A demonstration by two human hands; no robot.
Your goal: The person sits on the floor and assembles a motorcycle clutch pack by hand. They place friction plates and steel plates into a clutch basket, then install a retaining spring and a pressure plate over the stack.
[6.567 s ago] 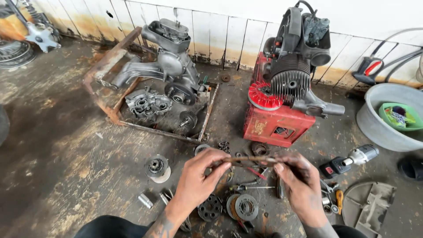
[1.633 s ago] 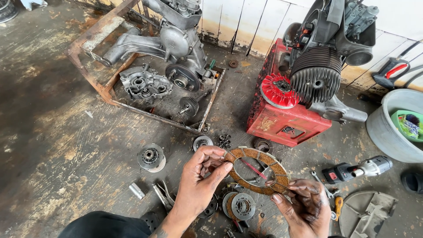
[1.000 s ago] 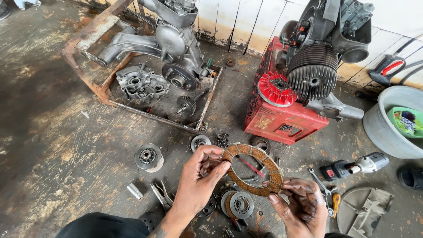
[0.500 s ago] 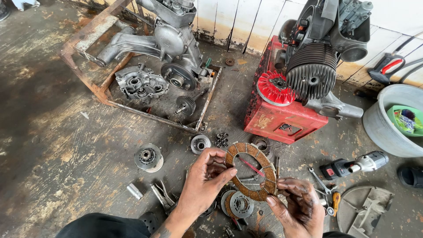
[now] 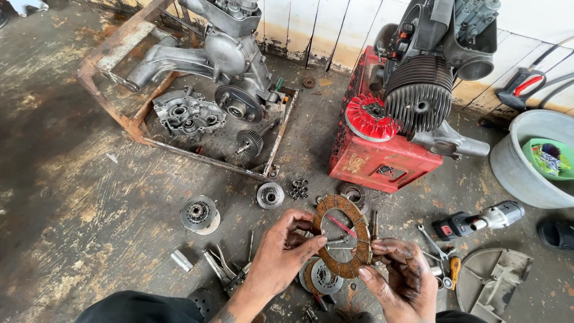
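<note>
A rusty brown friction ring, a flat clutch disc with an open middle, is held upright between both hands above the floor. My left hand pinches its left edge with thumb and fingers. My right hand grips its right and lower edge. Beneath the ring lies a round clutch assembly among loose tools. Both hands are smeared with grease.
A red crate carries a finned engine ahead. A rusty metal tray at the left holds engine casings. Gears, bearings, a cordless driver, spanners and a grey basin lie around.
The ring has gone from lying flat in both hands to standing tilted, and has turned a little between my fingers. My view has shifted slightly forward.
</note>
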